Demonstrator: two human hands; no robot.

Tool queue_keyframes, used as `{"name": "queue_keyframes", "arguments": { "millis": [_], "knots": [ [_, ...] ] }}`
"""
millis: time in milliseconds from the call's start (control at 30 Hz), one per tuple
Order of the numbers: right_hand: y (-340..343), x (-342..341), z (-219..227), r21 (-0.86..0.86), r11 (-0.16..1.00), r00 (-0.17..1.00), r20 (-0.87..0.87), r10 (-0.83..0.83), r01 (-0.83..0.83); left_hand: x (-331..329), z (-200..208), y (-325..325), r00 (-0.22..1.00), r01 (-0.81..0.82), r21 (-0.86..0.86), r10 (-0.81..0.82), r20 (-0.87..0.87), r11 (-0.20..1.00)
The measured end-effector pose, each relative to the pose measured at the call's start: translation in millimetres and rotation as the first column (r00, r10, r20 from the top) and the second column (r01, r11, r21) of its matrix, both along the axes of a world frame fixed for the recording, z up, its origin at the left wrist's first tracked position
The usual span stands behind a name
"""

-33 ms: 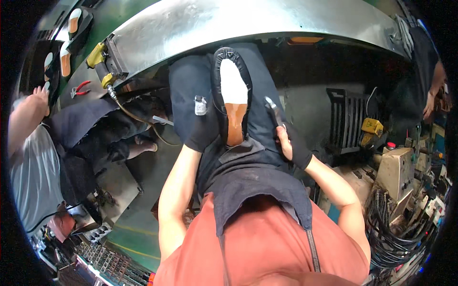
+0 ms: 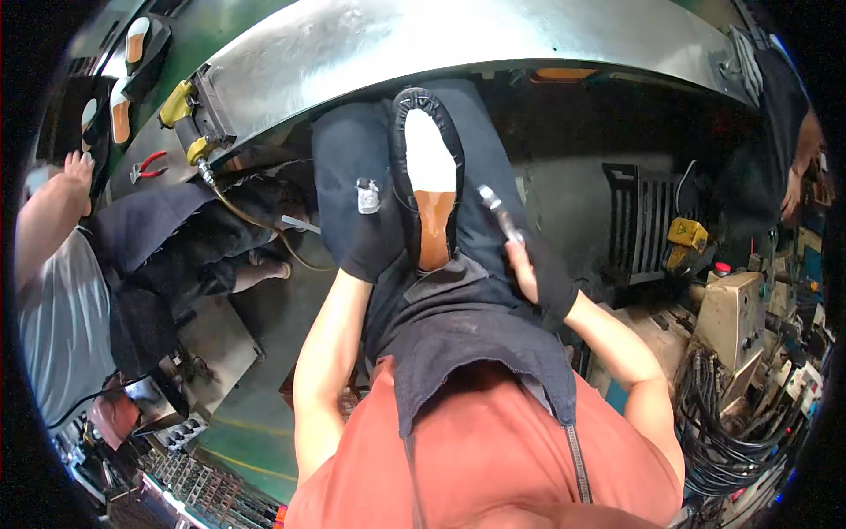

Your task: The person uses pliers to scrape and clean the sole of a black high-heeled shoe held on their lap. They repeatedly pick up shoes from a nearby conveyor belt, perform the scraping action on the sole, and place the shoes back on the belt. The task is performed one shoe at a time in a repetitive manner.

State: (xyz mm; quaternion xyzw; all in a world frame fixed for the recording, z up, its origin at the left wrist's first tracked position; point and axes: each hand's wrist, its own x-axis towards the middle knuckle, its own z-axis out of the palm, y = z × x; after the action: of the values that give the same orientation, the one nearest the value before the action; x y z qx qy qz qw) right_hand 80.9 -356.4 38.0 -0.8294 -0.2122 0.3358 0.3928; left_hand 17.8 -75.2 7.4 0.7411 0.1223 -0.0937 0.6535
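Note:
A black shoe upper (image 2: 401, 150) lies bottom up across my thighs, toe pointing away. Its underside shows a white front part (image 2: 430, 150) and a shiny tan rear part (image 2: 434, 225). My left hand (image 2: 374, 238), in a black glove, is closed against the shoe's left side near the heel. Pale wrapping (image 2: 367, 196) covers a digit of that hand; the other fingers are hidden. Right of the shoe, my right hand (image 2: 539, 269), gloved in black with bare fingers, grips a slim metal hand tool (image 2: 495, 204). The tool's tip is apart from the shoe, and its exact kind is unclear.
A curved metal bench (image 2: 529, 31) spans the front. On its left are a yellow air tool (image 2: 181, 110) with a hose and red-handled pliers (image 2: 148, 167). A co-worker's arm (image 2: 57, 207) reaches among shoes (image 2: 121, 110) at far left. Machinery (image 2: 736, 309) stands right.
My right hand's tool has swung a little to the left, its tip nearer the shoe. My left hand and the shoe are nearly still.

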Motion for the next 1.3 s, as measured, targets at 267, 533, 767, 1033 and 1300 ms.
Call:
{"name": "queue_keyframes", "arguments": {
  "millis": [267,533,767,1033,1300],
  "knots": [
    [46,24,54,0.091,0.788,0.716,0.491,0.496,-0.609,5,25,-7,0.987,0.043,0.631,-0.132,0.095,0.774],
    [41,39,26,0.178,0.838,0.856,0.099,0.507,-0.516,4,11,-7,0.995,-0.067,0.582,0.01,0.101,0.811],
    [-11,-18,-13,-0.031,0.876,0.721,-0.554,-0.416,0.482,11,-5,-27,0.958,-0.274,-0.277,0.288,0.009,0.921],
    [-4,-31,-34,-0.105,0.76,0.541,-0.64,-0.546,0.642,142,90,40,0.934,-0.285,-0.338,0.339,0.111,0.897],
    [-6,-26,-37,0.019,0.84,0.708,-0.548,-0.445,0.542,297,114,108,0.958,-0.146,-0.197,0.188,0.216,0.97]
  ]
}}
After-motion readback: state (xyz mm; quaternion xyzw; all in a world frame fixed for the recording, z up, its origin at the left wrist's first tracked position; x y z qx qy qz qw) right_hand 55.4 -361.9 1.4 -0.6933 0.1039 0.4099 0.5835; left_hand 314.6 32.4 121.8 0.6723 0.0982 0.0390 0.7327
